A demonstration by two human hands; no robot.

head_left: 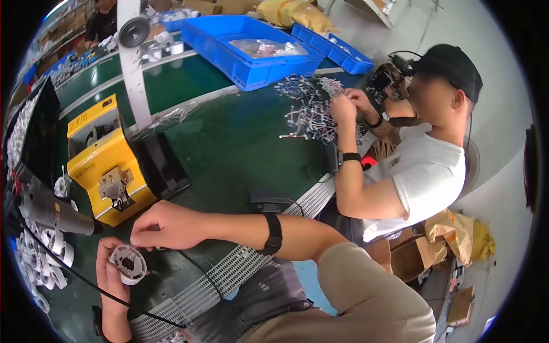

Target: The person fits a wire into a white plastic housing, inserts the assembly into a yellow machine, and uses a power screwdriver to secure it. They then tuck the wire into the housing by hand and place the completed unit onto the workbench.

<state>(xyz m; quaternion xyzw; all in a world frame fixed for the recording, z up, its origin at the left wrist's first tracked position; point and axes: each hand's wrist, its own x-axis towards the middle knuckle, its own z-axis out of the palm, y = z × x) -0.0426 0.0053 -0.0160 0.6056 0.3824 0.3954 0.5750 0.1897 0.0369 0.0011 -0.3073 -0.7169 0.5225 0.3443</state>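
Observation:
My left hand (107, 268) is wrapped round a white round plastic housing (137, 277), its open side facing up and a dark part showing inside. Just above the rim of that housing is my right hand (166, 226), its thumb and fingers drawn together in a pinch. Whatever may sit between those fingertips is too small or hidden to name. Beyond my hands stands a yellow machine (106, 166) with a metal fixture on its front. To the left of them is a grey cylindrical tool (54, 210), and a black cable (74, 268) passes in front of my left forearm.
White plastic rings (48, 260) pile up at the left. A black panel (163, 166) adjoins the machine. Across the green table (240, 148), a co-worker (423, 154) handles bundled wires (311, 123). Blue crates (240, 66) stand behind. A perforated white strip (229, 271) edges the table.

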